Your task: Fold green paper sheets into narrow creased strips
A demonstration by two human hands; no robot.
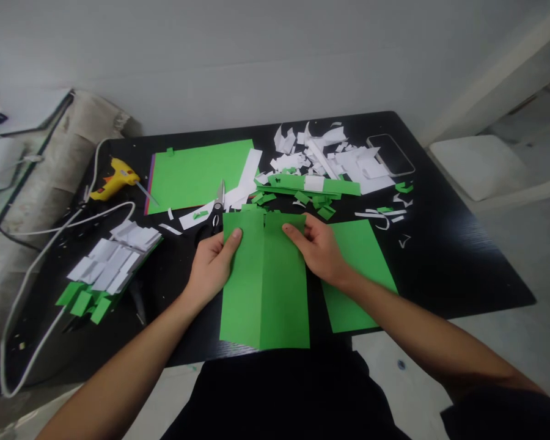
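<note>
A green paper sheet [266, 287] with a lengthwise fold down its middle lies in front of me on the black table [462, 263]. My left hand [211, 266] grips its upper left edge, thumb on top. My right hand [318, 247] grips the upper right part, thumb pressed on the paper. A second green sheet [362, 269] lies flat under my right wrist. Scissors [216, 214] rest just beyond the folded sheet's top edge.
A larger green sheet [197, 174] lies at the back left. A yellow glue gun [112, 179] with white cable [50, 229] sits at far left. White and green cut pieces [110, 260] are stacked at left. Paper scraps [321, 165] and a phone [390, 154] lie at the back.
</note>
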